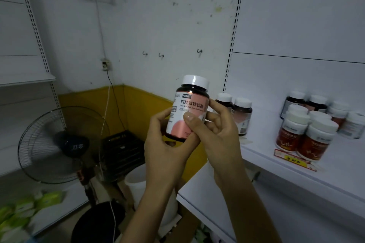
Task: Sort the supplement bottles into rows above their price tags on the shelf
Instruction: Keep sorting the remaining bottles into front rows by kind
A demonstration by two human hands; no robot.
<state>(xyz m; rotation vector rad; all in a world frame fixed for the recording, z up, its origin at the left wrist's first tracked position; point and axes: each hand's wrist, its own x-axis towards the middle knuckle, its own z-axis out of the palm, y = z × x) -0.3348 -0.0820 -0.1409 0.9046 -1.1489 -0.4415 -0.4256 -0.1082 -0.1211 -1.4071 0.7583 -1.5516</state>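
Observation:
I hold a dark bottle with a pink label and white cap [189, 104] upright in front of me, left of the shelf [262, 156]. My left hand [166, 140] grips its lower left side. My right hand [215, 124] grips the right side, thumb across the label. Behind my right hand, two similar pink-label bottles [242, 114] stand at the shelf's left end. Farther right, several red-label bottles [304, 136] stand above a red and yellow price tag [294, 161], with more bottles [316, 102] behind them.
A standing fan [63, 144] is at the lower left, with a black crate [122, 154] and a white bucket [136, 181] beside it. Green packets [21, 211] lie on a low left shelf. A lower white shelf [256, 213] juts out beneath my arms.

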